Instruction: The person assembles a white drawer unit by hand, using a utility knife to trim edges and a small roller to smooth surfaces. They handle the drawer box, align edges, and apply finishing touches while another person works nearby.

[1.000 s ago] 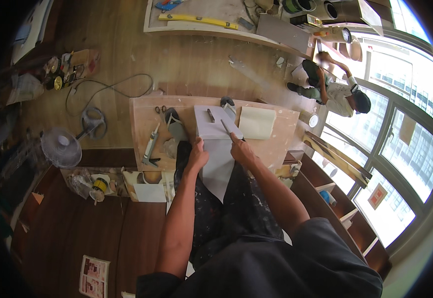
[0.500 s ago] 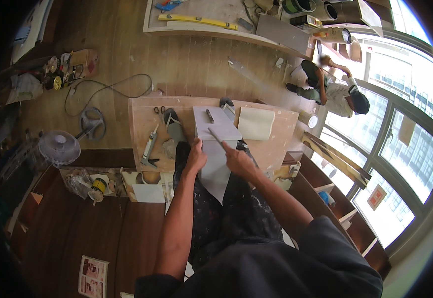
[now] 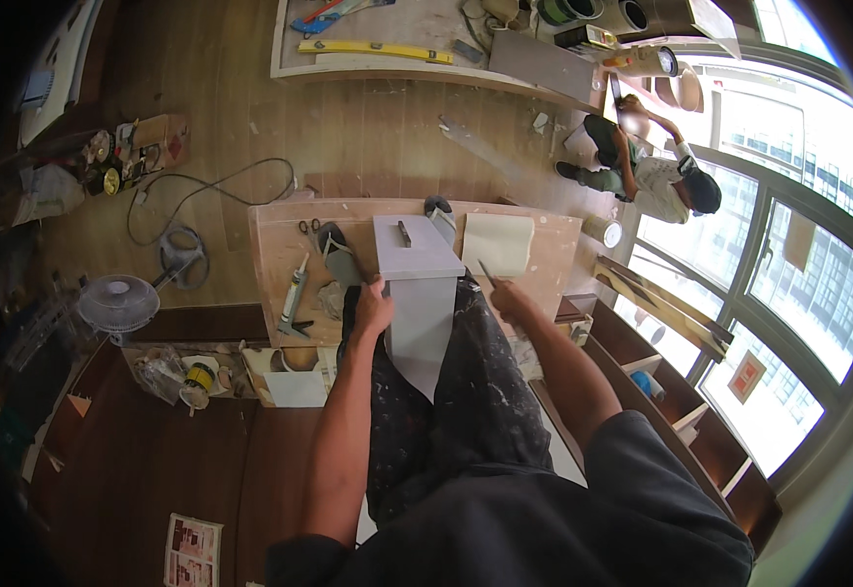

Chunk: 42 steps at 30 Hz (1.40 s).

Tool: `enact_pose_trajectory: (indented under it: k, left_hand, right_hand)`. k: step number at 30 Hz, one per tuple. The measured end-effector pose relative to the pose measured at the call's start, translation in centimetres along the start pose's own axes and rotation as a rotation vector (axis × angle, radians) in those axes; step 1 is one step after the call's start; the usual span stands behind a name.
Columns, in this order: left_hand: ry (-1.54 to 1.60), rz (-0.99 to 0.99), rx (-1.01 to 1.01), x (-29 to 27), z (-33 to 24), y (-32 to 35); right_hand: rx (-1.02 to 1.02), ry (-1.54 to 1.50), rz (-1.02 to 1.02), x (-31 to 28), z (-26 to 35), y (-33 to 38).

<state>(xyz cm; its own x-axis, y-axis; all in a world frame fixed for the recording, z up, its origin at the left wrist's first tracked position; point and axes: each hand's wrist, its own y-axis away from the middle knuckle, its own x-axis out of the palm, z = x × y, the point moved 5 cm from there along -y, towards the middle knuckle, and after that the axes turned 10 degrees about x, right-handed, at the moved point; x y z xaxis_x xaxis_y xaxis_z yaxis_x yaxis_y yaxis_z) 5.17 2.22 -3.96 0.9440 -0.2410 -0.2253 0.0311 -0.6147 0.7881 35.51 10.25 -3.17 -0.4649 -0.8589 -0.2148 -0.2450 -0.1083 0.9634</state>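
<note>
A pale grey box-like piece [image 3: 425, 328], with a flat lighter top panel [image 3: 417, 262], stands between my knees at the workbench. My left hand [image 3: 375, 310] is closed on the left edge of the piece, just below the top panel. A small dark bar [image 3: 404, 234] lies on that panel. My right hand [image 3: 515, 301] grips a slim grey pointed tool [image 3: 486, 269], its exact kind unclear, out to the right of the piece. The tool is apart from the panel, near a cream folded sheet [image 3: 498, 245] on the wooden board [image 3: 554, 264].
Left of the piece lie a caulking gun [image 3: 294, 298] and scissors [image 3: 310, 227]. A fan [image 3: 118, 301] and a looping cable [image 3: 213, 184] are farther left. At the far side a yellow spirit level [image 3: 376, 50] lies on a bench. Another person [image 3: 656, 186] works by the windows.
My right hand has drawn the slim tool off the top panel and moved to the right, beside the piece. My left hand keeps its hold; the whole view has shifted slightly.
</note>
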Motion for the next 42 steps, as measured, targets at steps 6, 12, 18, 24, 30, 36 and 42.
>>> enact_pose_trajectory:
  k: [6,12,18,24,30,36,42]
  left_hand:
    - [-0.786,-0.121,0.47,0.2,-4.3,-1.5]
    - [-0.838,0.235,0.509,4.8,-6.1,-2.6]
    - [-0.683,0.21,0.603,11.9,-11.5,-2.5]
    - [-0.779,0.028,0.662,8.2,-7.1,-1.3]
    - [-0.913,0.048,0.478,0.4,-4.2,-0.2]
    - [-0.835,0.086,0.557,6.4,-8.1,0.2]
    - [-0.296,0.163,0.728,12.9,-13.2,0.9]
  right_hand:
    - [0.095,-0.127,-0.18,-3.2,-8.7,2.9]
    - [0.072,-0.387,-0.087,-2.9,-9.6,6.1]
    - [0.015,-0.563,-0.039,-2.0,-10.3,5.7]
    - [-0.072,-0.62,-0.056,-3.4,-9.2,6.0]
    - [-0.117,-0.588,-0.047,-4.1,-7.8,6.0]
    - [-0.212,-0.57,-0.037,-3.6,-5.7,6.3]
    - [-0.457,-0.347,-0.231,-3.4,-1.9,7.5]
